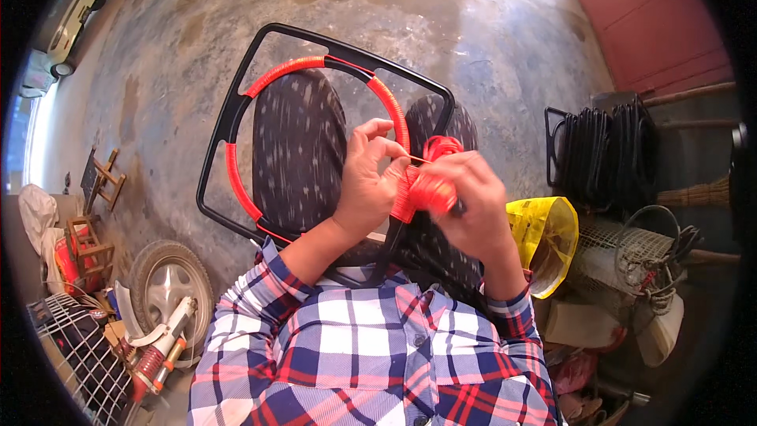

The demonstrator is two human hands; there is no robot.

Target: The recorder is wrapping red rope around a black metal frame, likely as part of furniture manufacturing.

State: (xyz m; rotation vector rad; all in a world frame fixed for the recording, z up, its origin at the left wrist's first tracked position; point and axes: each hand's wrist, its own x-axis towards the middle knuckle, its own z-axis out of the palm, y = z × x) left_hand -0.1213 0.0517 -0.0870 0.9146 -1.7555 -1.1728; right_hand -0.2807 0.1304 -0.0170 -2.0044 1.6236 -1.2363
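Across my lap lies a black frame [214, 150] with a ring [349, 69] inside it. Red cord [284, 73] is wound tightly around several stretches of the ring, with bare black parts between them. My left hand [364, 185] is at the ring's right side, thumb and forefinger pinched on the red cord beside the winding. My right hand [477, 205] is closed around a bundle of red cord [432, 191], slightly blurred by motion. A short strand runs between the two hands. Part of the ring's lower right is hidden behind my hands.
A stack of black frames [603, 146] stands at the right, near a yellow bag [544, 241] and a wire mesh cage [611, 256]. To the left are a wheel [169, 284], a small wooden stool [88, 248] and a white grid rack [83, 355].
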